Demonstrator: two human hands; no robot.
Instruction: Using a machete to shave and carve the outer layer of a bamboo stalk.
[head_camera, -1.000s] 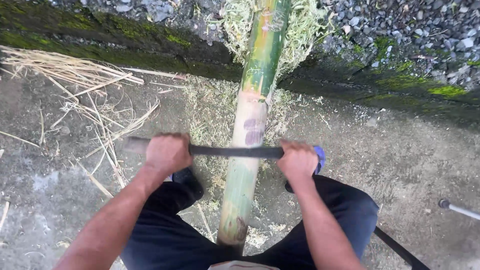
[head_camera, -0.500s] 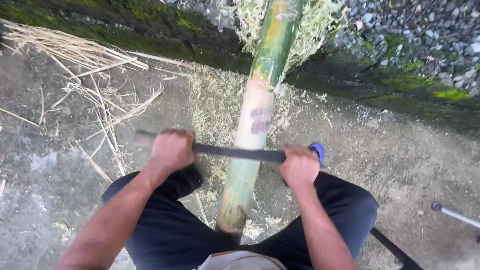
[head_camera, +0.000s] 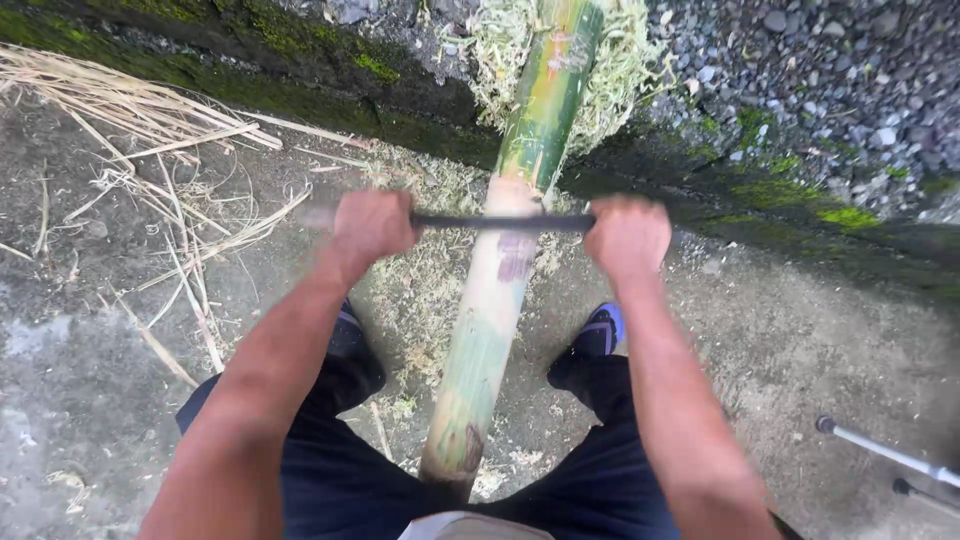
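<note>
Where the concrete ground (head_camera: 800, 340) meets a mossy kerb (head_camera: 300, 80) along its far edge, loose grey gravel (head_camera: 830, 70) fills the upper right corner beyond. Long bamboo pole (head_camera: 500, 290), green with pale scraped patches, runs from the person's lap out across the kerb; its far end rests among a heap of pale green shavings (head_camera: 620, 70). More shavings (head_camera: 430, 300) dust the ground on both sides of the pole. Person in dark trousers (head_camera: 340, 480) straddles the pole, legs either side, one blue-toed shoe (head_camera: 600, 330) showing to the right of it.

Dry straw stalks (head_camera: 130, 120) scatter over the ground's left side, near the kerb, well apart from the pole. Two thin metal rods (head_camera: 880, 450) lie at the right edge.

Dark blade (head_camera: 500, 222) lies crosswise on top of the pole, touching it just below the green section. Left hand (head_camera: 370, 225) is closed tight around the blade's left end; a blurred pale tip sticks out past the fist. Right hand (head_camera: 628, 235) is fisted around the right end. Both forearms reach forward, blurred.
</note>
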